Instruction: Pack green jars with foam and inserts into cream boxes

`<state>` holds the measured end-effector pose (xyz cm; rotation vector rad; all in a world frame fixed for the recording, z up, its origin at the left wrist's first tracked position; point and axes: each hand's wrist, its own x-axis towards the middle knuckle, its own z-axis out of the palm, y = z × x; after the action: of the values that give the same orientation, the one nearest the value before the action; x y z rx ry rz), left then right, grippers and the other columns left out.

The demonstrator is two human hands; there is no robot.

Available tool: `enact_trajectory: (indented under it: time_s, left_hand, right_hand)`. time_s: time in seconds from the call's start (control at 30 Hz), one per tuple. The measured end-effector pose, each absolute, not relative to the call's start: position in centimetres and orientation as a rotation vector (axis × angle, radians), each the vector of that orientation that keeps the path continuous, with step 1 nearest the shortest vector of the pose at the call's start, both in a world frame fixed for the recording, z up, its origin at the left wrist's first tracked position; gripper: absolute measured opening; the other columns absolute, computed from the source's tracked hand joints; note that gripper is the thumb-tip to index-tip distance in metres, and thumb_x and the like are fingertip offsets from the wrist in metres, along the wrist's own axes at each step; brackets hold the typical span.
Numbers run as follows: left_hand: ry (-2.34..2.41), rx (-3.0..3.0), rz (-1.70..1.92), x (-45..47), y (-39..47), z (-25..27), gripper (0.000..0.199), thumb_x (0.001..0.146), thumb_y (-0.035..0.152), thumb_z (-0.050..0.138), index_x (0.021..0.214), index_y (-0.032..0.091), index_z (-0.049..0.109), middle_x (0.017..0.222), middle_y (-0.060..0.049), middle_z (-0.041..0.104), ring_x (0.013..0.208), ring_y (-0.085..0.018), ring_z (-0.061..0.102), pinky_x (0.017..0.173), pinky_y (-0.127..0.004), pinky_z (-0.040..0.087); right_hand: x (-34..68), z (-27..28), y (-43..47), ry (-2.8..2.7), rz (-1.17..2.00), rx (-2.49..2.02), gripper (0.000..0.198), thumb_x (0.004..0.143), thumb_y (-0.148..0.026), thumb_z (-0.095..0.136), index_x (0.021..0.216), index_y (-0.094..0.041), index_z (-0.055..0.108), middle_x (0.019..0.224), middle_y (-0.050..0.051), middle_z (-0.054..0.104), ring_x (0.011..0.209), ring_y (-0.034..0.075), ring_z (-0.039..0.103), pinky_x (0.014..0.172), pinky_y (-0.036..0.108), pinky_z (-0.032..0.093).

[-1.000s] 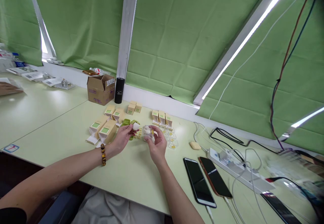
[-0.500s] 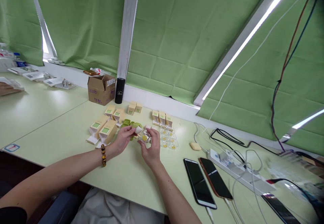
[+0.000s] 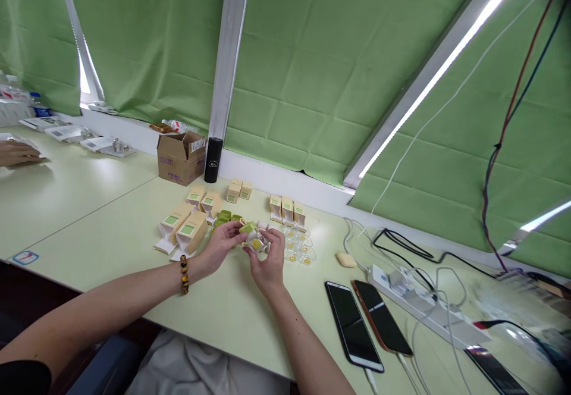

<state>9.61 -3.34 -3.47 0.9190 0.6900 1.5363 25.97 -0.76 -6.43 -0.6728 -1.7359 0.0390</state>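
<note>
My left hand (image 3: 222, 244) pinches a small light-green case (image 3: 248, 227); its kind is too small to tell. In my right hand (image 3: 269, 259) is a clear plastic cover with a yellow spot (image 3: 256, 243), held right against the green case. Whether the two are joined cannot be made out. Just behind my left fingers lie several small green cases (image 3: 226, 215), partly covered by the hand. Several more clear covers with yellow spots (image 3: 298, 246) sit in rows to the right of my right hand.
Opened small cartons (image 3: 191, 231) stand left of my hands, others (image 3: 287, 211) behind them. Farther back are a cardboard box (image 3: 181, 160) and a black tumbler (image 3: 213, 160). Phones (image 3: 354, 325) and a power strip (image 3: 428, 303) with cables lie right. Another person's hand (image 3: 18, 153) is far left.
The green case and clear cover have come together; before, a white part showed between them. My left hand has shifted slightly right. The camera view has moved a little.
</note>
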Motion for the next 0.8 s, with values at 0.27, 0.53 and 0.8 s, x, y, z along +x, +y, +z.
enact_trajectory:
  time_s: [0.27, 0.53, 0.8]
  left_hand:
    - [0.74, 0.979, 1.552, 9.7, -3.51, -3.13, 0.041, 0.066, 0.026, 0.097, 0.098, 0.016, 0.072, 0.098, -0.006, 0.072, 0.09, -0.019, 0.067, 0.082, -0.03, 0.05]
    - [0.769, 0.973, 1.541, 9.61, -3.35, -3.27, 0.047, 0.064, 0.029, 0.098, 0.099, 0.016, 0.069, 0.099, -0.005, 0.069, 0.092, -0.018, 0.064, 0.084, -0.03, 0.051]
    - [0.777, 1.028, 1.533, 9.72, -3.23, -3.55, 0.051, 0.062, 0.031, 0.099, 0.099, 0.016, 0.066, 0.099, -0.004, 0.065, 0.094, -0.018, 0.061, 0.085, -0.03, 0.051]
  right_hand:
    - [25.87, -6.53, -0.6, -1.708, 0.063, -0.642, 0.045, 0.091, -0.028, 0.076, 0.13, -0.023, 0.054, 0.119, 0.012, 0.055, 0.114, 0.029, 0.058, 0.095, 0.049, 0.056]
    - [25.8, -6.62, -0.64, -1.717, 0.055, -0.648, 0.047, 0.091, -0.03, 0.077, 0.13, -0.022, 0.053, 0.119, 0.012, 0.055, 0.114, 0.028, 0.059, 0.095, 0.048, 0.057]
    - [25.61, -6.69, -0.73, -1.706, 0.06, -0.637, 0.046, 0.091, -0.028, 0.077, 0.13, -0.022, 0.052, 0.12, 0.013, 0.055, 0.115, 0.028, 0.059, 0.094, 0.05, 0.059]
